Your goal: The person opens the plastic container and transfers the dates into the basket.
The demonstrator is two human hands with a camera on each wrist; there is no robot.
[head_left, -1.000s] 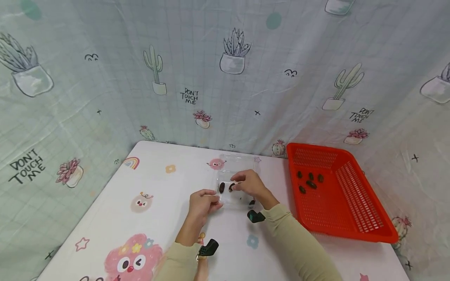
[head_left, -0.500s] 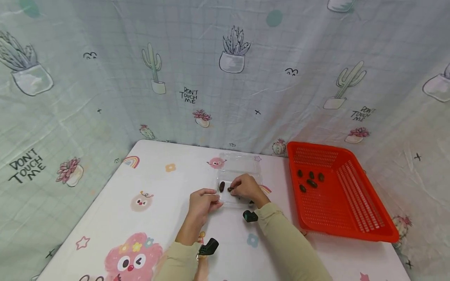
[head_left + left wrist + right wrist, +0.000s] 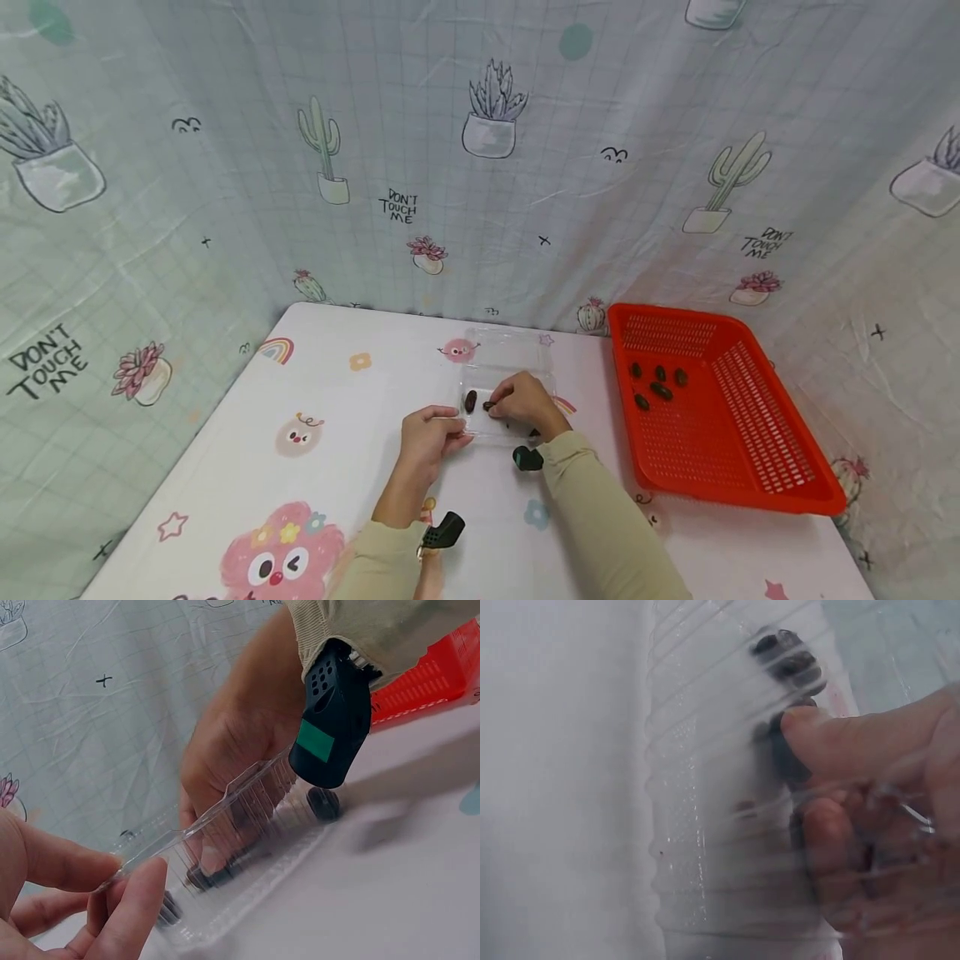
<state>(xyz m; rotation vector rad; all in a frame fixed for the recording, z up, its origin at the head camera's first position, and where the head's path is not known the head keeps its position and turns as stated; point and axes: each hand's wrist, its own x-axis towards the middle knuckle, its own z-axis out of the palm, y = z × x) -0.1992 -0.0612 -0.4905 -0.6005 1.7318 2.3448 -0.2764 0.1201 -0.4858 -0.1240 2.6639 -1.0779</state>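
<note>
A clear plastic clamshell box point(image 3: 491, 436) lies on the table with its lid point(image 3: 510, 336) folded back. My left hand point(image 3: 426, 437) pinches its near left rim between thumb and fingers; the left wrist view shows this grip up close. My right hand point(image 3: 527, 404) reaches down inside the box and pinches a small dark oval piece point(image 3: 784, 754), date-like in shape, low near the bottom. Left of it, a second dark oval piece point(image 3: 470, 402) lies in the box. Another dark piece point(image 3: 324, 802) shows at the box's right end, partly behind the right hand in the head view.
A red perforated plastic basket point(image 3: 735, 450) stands at the right with several dark oval pieces point(image 3: 661, 390) at its far left. The white table cover point(image 3: 360, 483) carries printed cartoons. A patterned curtain point(image 3: 420, 125) surrounds the back and sides.
My right hand has come down lower into the box with its dark oval piece and moved slightly left and nearer. My left hand keeps its grip on the rim.
</note>
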